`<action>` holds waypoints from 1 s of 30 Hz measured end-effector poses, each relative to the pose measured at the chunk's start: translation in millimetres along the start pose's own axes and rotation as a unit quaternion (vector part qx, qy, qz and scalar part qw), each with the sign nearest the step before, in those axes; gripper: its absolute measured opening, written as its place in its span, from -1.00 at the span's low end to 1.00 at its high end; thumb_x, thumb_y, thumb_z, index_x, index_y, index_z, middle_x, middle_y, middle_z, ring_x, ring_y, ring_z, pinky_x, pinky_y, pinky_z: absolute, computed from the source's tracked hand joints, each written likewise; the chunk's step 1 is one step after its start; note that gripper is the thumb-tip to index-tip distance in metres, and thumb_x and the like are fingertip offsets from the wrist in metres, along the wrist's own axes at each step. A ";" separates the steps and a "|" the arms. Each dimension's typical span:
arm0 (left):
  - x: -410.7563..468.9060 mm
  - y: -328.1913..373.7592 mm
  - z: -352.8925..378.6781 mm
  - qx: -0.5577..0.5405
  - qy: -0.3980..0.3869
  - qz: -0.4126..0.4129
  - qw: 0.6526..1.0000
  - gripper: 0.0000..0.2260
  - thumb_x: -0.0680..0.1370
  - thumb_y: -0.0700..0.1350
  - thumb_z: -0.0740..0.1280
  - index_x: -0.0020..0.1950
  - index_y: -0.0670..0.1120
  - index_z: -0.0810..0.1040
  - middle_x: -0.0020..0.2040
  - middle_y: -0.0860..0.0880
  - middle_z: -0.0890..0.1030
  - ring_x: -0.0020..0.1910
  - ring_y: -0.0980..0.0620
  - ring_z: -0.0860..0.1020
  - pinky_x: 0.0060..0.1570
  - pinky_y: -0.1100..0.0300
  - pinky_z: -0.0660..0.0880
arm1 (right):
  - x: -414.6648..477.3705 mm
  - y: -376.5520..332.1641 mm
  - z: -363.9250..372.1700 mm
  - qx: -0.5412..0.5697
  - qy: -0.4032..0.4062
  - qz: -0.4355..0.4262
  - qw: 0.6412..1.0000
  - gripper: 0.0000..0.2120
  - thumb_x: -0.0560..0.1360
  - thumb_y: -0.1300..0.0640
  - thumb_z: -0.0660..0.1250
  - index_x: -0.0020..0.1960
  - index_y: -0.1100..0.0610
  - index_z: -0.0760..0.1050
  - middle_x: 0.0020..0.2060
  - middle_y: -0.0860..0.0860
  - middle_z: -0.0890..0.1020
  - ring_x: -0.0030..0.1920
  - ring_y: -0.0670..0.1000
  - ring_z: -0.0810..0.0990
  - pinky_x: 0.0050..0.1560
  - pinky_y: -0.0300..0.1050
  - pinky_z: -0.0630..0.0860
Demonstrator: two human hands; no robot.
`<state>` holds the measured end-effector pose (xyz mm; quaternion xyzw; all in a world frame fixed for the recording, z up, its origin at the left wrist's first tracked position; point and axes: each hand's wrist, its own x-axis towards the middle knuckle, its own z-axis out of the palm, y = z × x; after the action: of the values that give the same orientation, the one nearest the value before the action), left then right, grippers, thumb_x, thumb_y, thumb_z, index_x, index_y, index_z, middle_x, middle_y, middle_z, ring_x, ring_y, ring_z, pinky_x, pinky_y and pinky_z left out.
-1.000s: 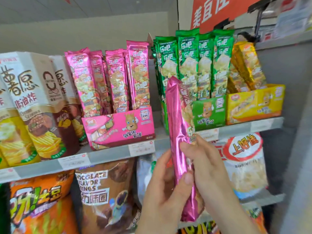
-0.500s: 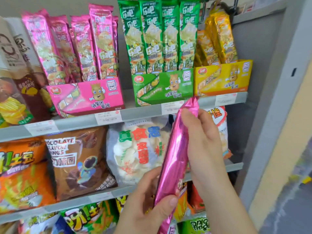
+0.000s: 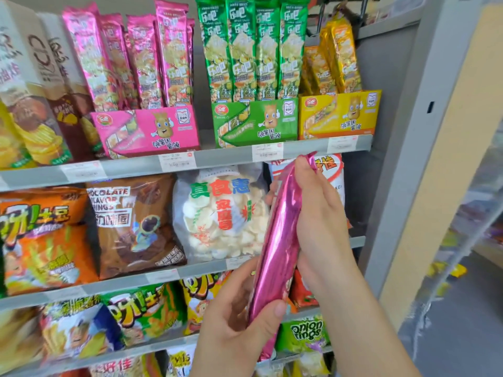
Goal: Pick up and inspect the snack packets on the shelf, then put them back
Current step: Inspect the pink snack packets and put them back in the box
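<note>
fingers (image 3: 272, 312) of the left hand (image 3: 236, 322) curl round the tilted pink packet (image 3: 280, 240) low down, right hand (image 3: 321, 216) gripping above

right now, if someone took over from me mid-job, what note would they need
Left hand: grips the lower part of the pink snack packet, thumb across its front.
Right hand: holds its upper part.
The packet is tilted, off the shelf, in front of the lower shelves. Its pink display box sits on the upper shelf, other pink packets upright in it.
Done: packet picked up, under inspection.
Left: put it back in the pink display box.
</note>
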<state>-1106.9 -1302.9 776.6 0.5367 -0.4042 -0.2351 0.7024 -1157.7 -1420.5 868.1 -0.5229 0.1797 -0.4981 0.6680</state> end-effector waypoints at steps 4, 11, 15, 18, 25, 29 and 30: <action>-7.9 5.8 -5.4 -0.012 -0.009 -0.013 1.000 -0.36 0.19 -0.28 0.54 0.25 -0.02 0.54 0.05 -0.04 0.70 -0.02 -0.01 0.68 -0.12 0.30 0.56 | -2.2 -4.7 -5.8 0.039 0.013 0.027 0.999 -0.64 0.42 -0.31 0.29 -0.11 -0.06 0.66 -0.19 0.05 0.70 -0.22 0.02 0.67 -0.19 -0.08 0.60; -21.1 18.7 0.4 0.006 -0.023 -0.005 1.000 -0.35 0.23 -0.30 0.59 0.27 0.05 0.53 -0.04 -0.05 0.72 -0.29 0.12 0.60 -0.22 0.34 0.53 | 0.5 -12.2 -17.8 0.145 0.047 0.068 0.986 -0.61 0.59 -0.19 0.20 -0.08 0.07 0.63 -0.42 0.04 0.67 -0.46 -0.03 0.61 -0.46 -0.20 0.53; -25.1 17.1 4.0 0.063 -0.024 0.052 0.996 -0.48 0.37 -0.11 0.47 0.25 0.32 0.53 0.11 0.07 0.67 -0.09 0.07 0.64 -0.03 0.27 0.55 | 4.1 -7.6 -21.2 0.182 0.007 0.092 0.979 -0.58 0.56 -0.24 0.19 -0.07 0.03 0.68 -0.33 0.03 0.66 -0.38 -0.02 0.63 -0.35 -0.16 0.54; -24.8 17.8 5.6 0.054 -0.009 0.085 0.995 -0.60 0.46 0.00 0.37 0.24 0.35 0.51 0.24 0.21 0.59 0.23 0.11 0.57 0.17 0.30 0.48 | 5.6 -5.9 -25.3 0.187 -0.049 0.090 0.977 -0.62 0.52 -0.22 0.26 0.07 0.04 0.64 -0.23 0.04 0.69 -0.28 -0.01 0.67 -0.32 -0.15 0.56; -14.8 15.5 16.1 0.024 0.083 0.079 0.993 -0.64 0.52 -0.07 0.21 0.21 0.30 0.57 -0.08 0.14 0.70 -0.25 -0.06 0.65 0.00 -0.16 0.56 | -22.5 19.9 -18.1 0.049 -0.136 0.040 0.989 -0.72 0.40 -0.11 0.42 0.08 -0.09 0.55 -0.05 0.08 0.70 -0.16 0.09 0.68 -0.24 -0.06 0.59; -4.2 16.4 19.1 0.002 0.103 0.078 0.992 -0.61 0.50 -0.12 0.18 0.16 0.26 0.62 -0.02 0.09 0.70 -0.27 0.08 0.63 -0.22 0.12 0.57 | -38.6 35.4 -22.3 0.041 -0.170 0.047 0.983 -0.62 0.41 -0.14 0.41 0.16 -0.03 0.45 -0.04 0.18 0.65 -0.45 0.07 0.55 -0.54 -0.19 0.44; -2.6 14.6 18.9 0.003 0.090 0.075 0.993 -0.62 0.51 -0.11 0.18 0.18 0.26 0.61 -0.02 0.07 0.69 -0.28 0.09 0.62 -0.22 0.15 0.56 | -38.5 36.7 -25.1 0.037 -0.164 0.050 0.984 -0.60 0.41 -0.13 0.41 0.18 -0.03 0.45 0.00 0.18 0.64 -0.41 0.05 0.56 -0.53 -0.21 0.45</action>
<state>-1125.3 -1307.0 791.4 0.5257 -0.3790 -0.1319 0.7500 -1176.2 -1402.2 815.2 -0.5628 0.0748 -0.3778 0.7314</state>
